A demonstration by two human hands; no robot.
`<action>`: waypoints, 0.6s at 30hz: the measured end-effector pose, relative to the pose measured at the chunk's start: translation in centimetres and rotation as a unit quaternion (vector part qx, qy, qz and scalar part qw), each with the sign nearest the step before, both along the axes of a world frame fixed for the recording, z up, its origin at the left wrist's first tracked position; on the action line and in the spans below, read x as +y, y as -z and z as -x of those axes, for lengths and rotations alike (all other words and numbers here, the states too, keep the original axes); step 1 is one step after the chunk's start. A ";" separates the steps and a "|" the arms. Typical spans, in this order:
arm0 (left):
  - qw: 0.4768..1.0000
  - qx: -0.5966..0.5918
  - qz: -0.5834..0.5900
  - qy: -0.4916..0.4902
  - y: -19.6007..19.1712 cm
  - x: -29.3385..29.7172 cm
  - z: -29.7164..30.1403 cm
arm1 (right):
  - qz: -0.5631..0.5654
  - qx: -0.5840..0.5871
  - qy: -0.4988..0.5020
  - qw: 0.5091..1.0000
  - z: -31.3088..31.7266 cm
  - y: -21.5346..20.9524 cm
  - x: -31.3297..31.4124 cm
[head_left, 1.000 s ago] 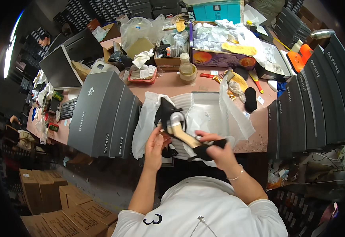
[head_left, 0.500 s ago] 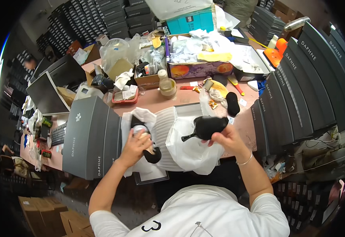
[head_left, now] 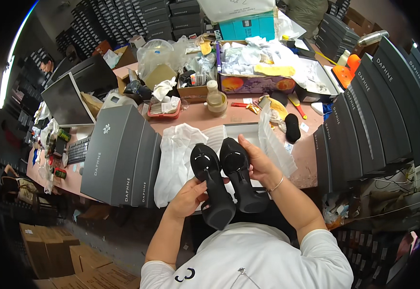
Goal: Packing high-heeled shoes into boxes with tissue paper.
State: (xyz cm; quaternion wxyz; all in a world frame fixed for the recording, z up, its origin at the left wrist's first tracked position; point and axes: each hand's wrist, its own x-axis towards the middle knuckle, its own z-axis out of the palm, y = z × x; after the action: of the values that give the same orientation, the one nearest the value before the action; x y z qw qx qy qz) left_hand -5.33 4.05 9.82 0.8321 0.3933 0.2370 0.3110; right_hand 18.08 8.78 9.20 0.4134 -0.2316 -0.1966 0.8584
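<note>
My left hand [head_left: 187, 198] is closed on a black high-heeled shoe [head_left: 213, 190] with a glossy toe. A matching black shoe [head_left: 238, 179] is gripped in my right hand [head_left: 264, 166]. Both are held side by side over the near edge of the table, toes pointing away from me. Behind them lies an open shoe box [head_left: 241, 129], mostly hidden by the shoes and hands. White tissue paper [head_left: 176, 156] spreads over its left part, and ribbed white wrapping [head_left: 278, 150] stands up at its right side.
Grey shoe boxes stand at left [head_left: 109, 154] and in a tall stack at right [head_left: 359, 125]. Beyond the open box are a glass bottle [head_left: 216, 102], a red tray [head_left: 164, 113], a black oval brush or pad [head_left: 292, 128] and a purple carton [head_left: 258, 85] heaped with white paper.
The two shoes, held apart before, are now together in front of me. Both hands have moved inward, and the ribbed wrapping has shifted to the right and been lifted.
</note>
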 end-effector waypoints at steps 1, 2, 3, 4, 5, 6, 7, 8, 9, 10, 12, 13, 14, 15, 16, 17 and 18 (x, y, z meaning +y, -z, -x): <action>0.999 -0.024 0.024 -0.016 0.4 -0.3 0.1 | 0.022 0.015 0.009 1.000 0.4 0.7 -0.2; 0.999 -0.017 0.022 -0.024 0.9 -0.5 0.1 | 0.032 0.032 0.009 0.999 0.6 1.4 -0.5; 0.999 -0.007 0.018 -0.032 1.4 -0.6 0.1 | 0.040 0.051 0.009 0.998 0.7 2.1 -0.7; 0.999 0.002 0.014 -0.039 1.7 -0.8 0.2 | 0.049 0.070 0.010 0.996 0.9 2.7 -0.8; 0.999 0.006 0.011 -0.036 2.0 -0.9 0.3 | 0.046 0.066 0.007 0.997 0.8 3.2 -0.9; 0.999 0.008 0.006 -0.032 2.1 -0.9 0.3 | 0.046 0.068 0.012 0.997 0.9 3.2 -1.0; 1.000 0.010 0.002 -0.028 2.2 -0.9 0.4 | 0.045 0.071 0.017 0.996 1.0 3.0 -1.2; 1.000 0.014 0.003 -0.026 2.2 -0.9 0.5 | 0.045 0.073 0.022 0.996 1.1 2.8 -1.4; 1.000 0.016 0.004 -0.022 2.2 -0.9 0.5 | 0.046 0.071 0.026 0.996 1.0 2.7 -1.5; 1.000 0.018 0.005 -0.017 2.2 -0.8 0.5 | 0.047 0.069 0.030 0.996 1.1 2.6 -1.6; 0.999 0.043 -0.010 -0.018 2.1 -0.9 0.6 | 0.041 0.068 0.034 0.996 1.0 2.6 -1.8; 0.998 0.055 -0.018 -0.017 2.1 -0.9 0.6 | 0.035 0.068 0.033 0.997 1.0 2.7 -1.9; 0.999 0.047 -0.021 -0.013 2.2 -0.9 0.7 | 0.028 0.069 0.034 0.997 1.0 2.7 -2.0; 0.999 0.041 -0.026 -0.011 2.3 -0.9 0.8 | 0.021 0.070 0.032 0.997 1.0 2.7 -2.0; 0.999 0.034 -0.031 -0.009 2.3 -0.9 0.8 | 0.022 0.072 0.031 0.997 1.0 2.7 -2.1; 0.999 0.033 -0.025 -0.015 2.4 -1.0 0.6 | 0.023 0.073 0.030 0.997 1.0 2.7 -2.2; 0.999 0.033 -0.020 -0.023 2.4 -1.1 0.5 | 0.023 0.076 0.027 0.996 1.1 2.6 -2.2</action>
State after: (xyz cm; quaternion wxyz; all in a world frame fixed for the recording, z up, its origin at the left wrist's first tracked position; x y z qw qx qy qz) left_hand -5.84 2.99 7.45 0.8084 0.4145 0.2667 0.3219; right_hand 16.99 6.55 6.55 0.4447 -0.1807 -0.1384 0.8663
